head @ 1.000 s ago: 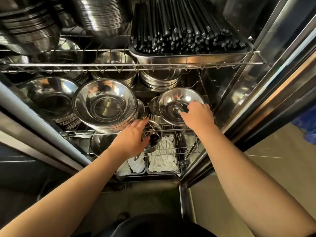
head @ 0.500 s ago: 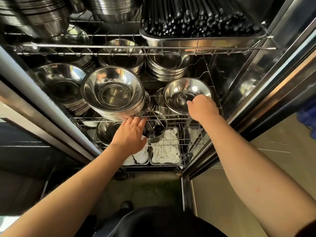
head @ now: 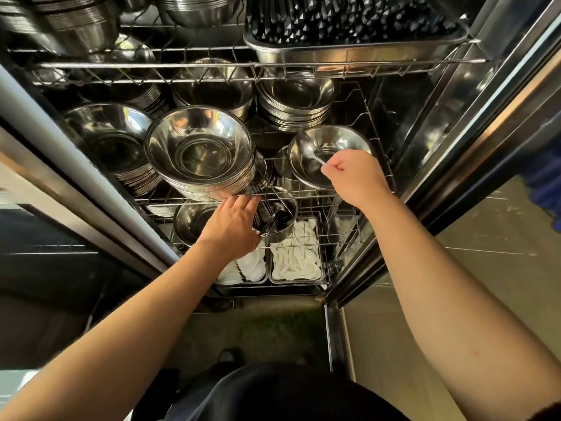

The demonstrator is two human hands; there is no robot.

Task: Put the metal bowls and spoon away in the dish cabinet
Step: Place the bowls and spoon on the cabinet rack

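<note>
Shiny spoon [head: 307, 149] lies tilted inside shallow metal bowl [head: 340, 141] on the wire shelf [head: 303, 194].

You had no readable text, label, brand, number or sign anywhere before you; nothing near your fingers bore lettering.

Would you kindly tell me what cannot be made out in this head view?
- Spoon handle end: hidden inside the right hand.
- Left hand fingertips: tucked under the shelf's front wire.
- Black chopsticks: cut off by the top edge.
- Small bowl near rim: behind the right hand.
</note>
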